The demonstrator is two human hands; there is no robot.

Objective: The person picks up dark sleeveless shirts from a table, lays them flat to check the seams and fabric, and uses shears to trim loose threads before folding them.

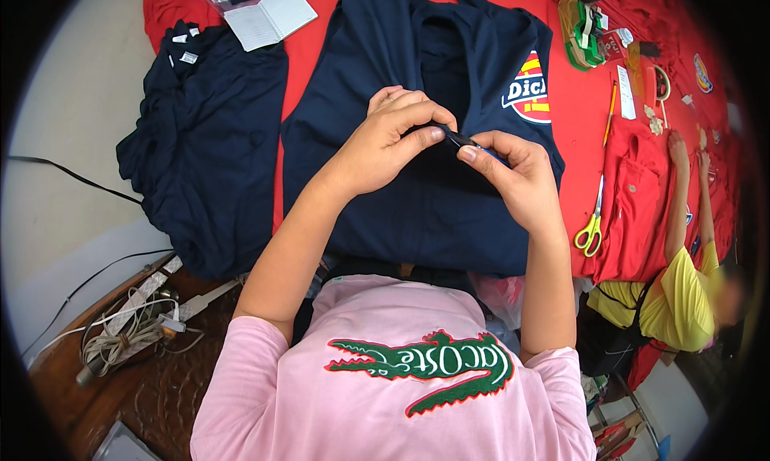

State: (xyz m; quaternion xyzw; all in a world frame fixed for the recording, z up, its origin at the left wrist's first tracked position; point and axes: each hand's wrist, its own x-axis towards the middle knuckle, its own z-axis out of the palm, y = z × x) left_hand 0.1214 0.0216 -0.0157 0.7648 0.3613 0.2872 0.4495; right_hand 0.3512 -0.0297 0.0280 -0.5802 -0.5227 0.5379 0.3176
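Note:
A navy sleeveless garment (361,212) with a red, yellow and white patch lies spread on the table in front of me. Over its middle, my left hand (393,136) is closed, pinching a dark folded edge that looks like the garment's cloth. Close beside it, my right hand (513,172) is closed with thumb and forefinger on a small slim dark tool (459,138). Some blue shows by the right fingers. The tool's kind is too small to make out, and the fingers hide much of it.
A navy garment pile (208,140) and an open notebook (277,16) lie left. Yellow-handled scissors (589,236), a pencil (611,112) and a green-trimmed basket (579,36) are right. A co-worker in yellow (670,300) handles red garments (630,196). Cables (120,345) lie lower left.

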